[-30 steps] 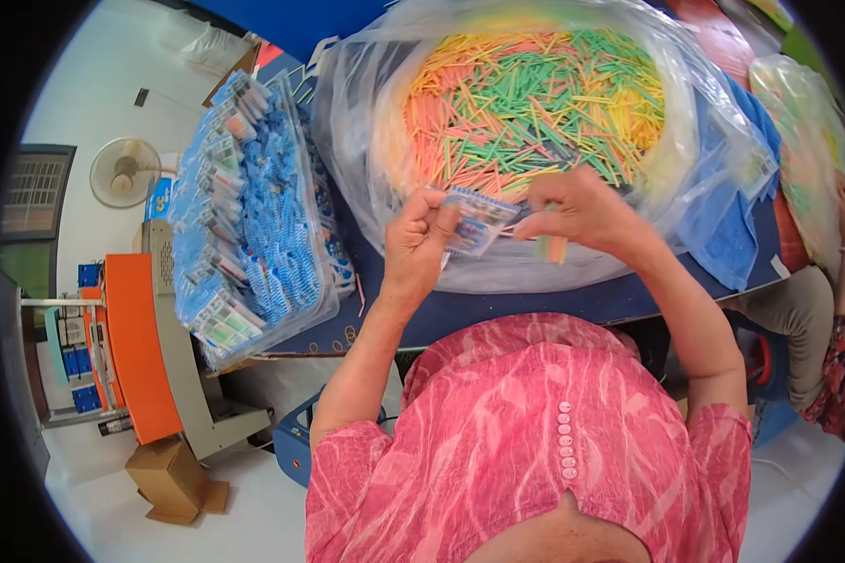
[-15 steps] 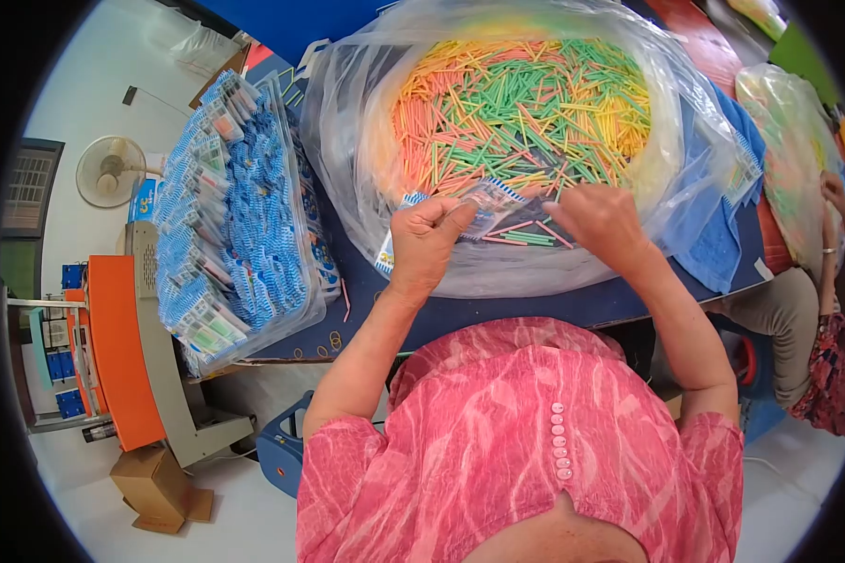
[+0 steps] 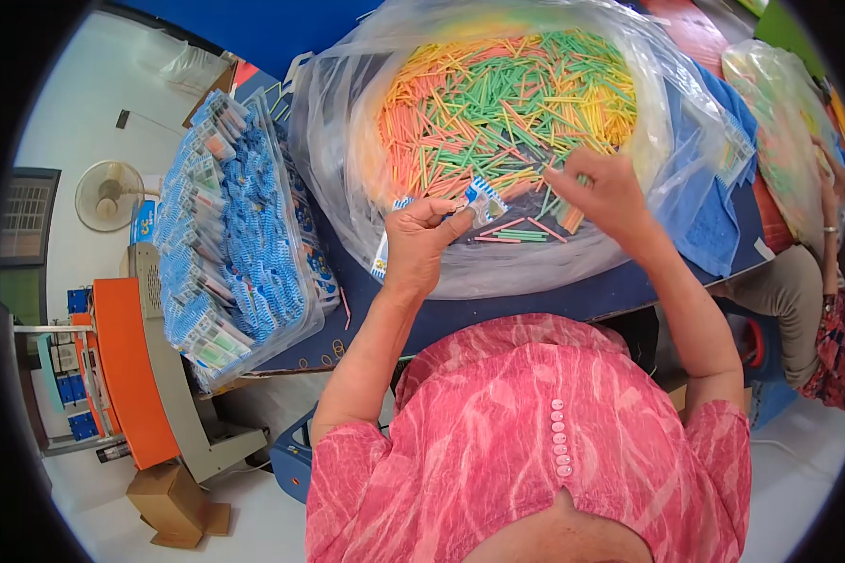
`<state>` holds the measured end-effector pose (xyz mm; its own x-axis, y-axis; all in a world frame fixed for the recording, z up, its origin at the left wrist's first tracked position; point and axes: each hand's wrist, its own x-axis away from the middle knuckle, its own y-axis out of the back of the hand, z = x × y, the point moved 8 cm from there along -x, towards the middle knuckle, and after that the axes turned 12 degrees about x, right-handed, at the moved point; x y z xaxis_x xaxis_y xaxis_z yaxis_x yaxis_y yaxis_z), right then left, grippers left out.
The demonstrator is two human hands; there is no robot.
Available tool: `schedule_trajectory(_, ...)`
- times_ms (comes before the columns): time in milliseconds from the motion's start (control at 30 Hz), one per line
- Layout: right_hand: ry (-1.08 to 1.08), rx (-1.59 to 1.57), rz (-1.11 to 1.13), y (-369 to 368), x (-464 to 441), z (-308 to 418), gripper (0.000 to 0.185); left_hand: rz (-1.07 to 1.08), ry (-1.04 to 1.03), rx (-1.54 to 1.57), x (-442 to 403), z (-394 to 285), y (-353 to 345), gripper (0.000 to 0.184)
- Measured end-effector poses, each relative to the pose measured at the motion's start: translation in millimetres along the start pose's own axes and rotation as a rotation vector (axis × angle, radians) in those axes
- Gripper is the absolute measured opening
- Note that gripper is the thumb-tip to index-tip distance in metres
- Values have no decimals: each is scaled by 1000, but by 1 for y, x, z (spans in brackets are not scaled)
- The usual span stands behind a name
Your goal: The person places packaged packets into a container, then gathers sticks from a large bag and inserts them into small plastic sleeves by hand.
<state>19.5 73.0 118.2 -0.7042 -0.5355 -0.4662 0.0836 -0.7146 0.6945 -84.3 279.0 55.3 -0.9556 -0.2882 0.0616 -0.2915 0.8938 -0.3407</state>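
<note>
My left hand (image 3: 417, 246) pinches a small clear packet (image 3: 484, 201) with blue-and-white striped edges, over the near side of a big clear plastic bag (image 3: 336, 141). Other striped packets seem to stick out on the left of that hand. Short pink, green, yellow and orange sticks (image 3: 498, 103) fill the open bag. To the right of the packet, my right hand (image 3: 606, 199) is closed with its fingers curled. A few coloured sticks (image 3: 573, 219) show at its fingers, partly hidden by the hand. Several loose sticks (image 3: 518, 235) lie just below the packet.
On the left stands a clear tub (image 3: 302, 324) heaped with blue-striped packets (image 3: 258, 235). Rubber bands (image 3: 338, 349) lie near the edge of the blue table (image 3: 404, 324). A blue cloth (image 3: 709, 239) lies at right, with another person's arm (image 3: 828, 202) beyond it near another bag (image 3: 770, 113).
My right hand has moved up and away from the packet, toward the stick pile. The left hand keeps its pinch, and the packet now looks more bunched. The whole view has shifted slightly.
</note>
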Motion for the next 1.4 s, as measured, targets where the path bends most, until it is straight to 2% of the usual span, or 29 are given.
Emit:
schedule_trajectory(33,-103,-185,-10,5,-8,-1,29,14,24,51,-2,1,-3,9)
schedule_trajectory(167,-125,-360,48,4,-34,27,30,70,52,9,0,-5,-18,11)
schedule_trajectory(333,-155,-338,136,-8,-49,36,31,122,71,-16,1,0,-20,11)
schedule_trajectory(433,2,-176,28,-2,-51,48,27,159,57,-2,3,0,-27,14)
schedule_trajectory(467,0,-172,29,-4,-51,49,27,163,58,2,3,1,-28,14)
schedule_trajectory(567,233,11,-22,-4,-50,71,21,145,108,103,0,7,-32,18)
schedule_trajectory(600,235,13,-22,-2,-50,72,21,145,106,105,-1,8,-34,18)
schedule_trajectory(700,53,-138,147,-3,-50,59,14,130,118,291,-2,13,-44,24)
schedule_trajectory(867,-37,-60,45,22,-22,43,11,161,125,387,-10,28,-52,24)
schedule_trajectory(933,148,-42,-96,23,-1,46,11,165,190,-30,-9,36,-55,22)
schedule_trajectory(967,243,-16,-159,35,10,45,11,179,125,-198,-7,27,-64,20)
schedule_trajectory(1000,225,39,-165,60,15,41,11,182,48,-360,-4,9,-79,18)
schedule_trajectory(1033,121,21,-187,94,18,34,13,220,45,-332,-4,10,-87,18)
schedule_trajectory(1100,-71,27,-238,152,31,-1,16,190,27,-85,-2,7,-86,16)
schedule_trajectory(1133,-351,-250,-344,178,47,-32,12,150,17,24,0,4,-79,15)
schedule_trajectory(1167,-419,94,-468,214,61,-64,11,122,12,15,0,5,-71,15)
schedule_trajectory(1267,-451,16,-474,244,74,-158,16,124,34,-180,-8,12,-54,17)
schedule_trajectory(1300,-502,99,-385,233,79,-201,18,94,29,-192,-12,15,-48,17)
schedule_trajectory(1333,-550,190,-297,221,81,-226,19,109,-36,-333,-15,16,-49,19)
schedule_trajectory(1367,-539,175,-287,214,77,-230,19,128,-97,-471,-19,14,-52,21)
schedule_trajectory(1400,-406,468,-290,213,71,-221,22,111,-98,-478,-25,12,-50,21)
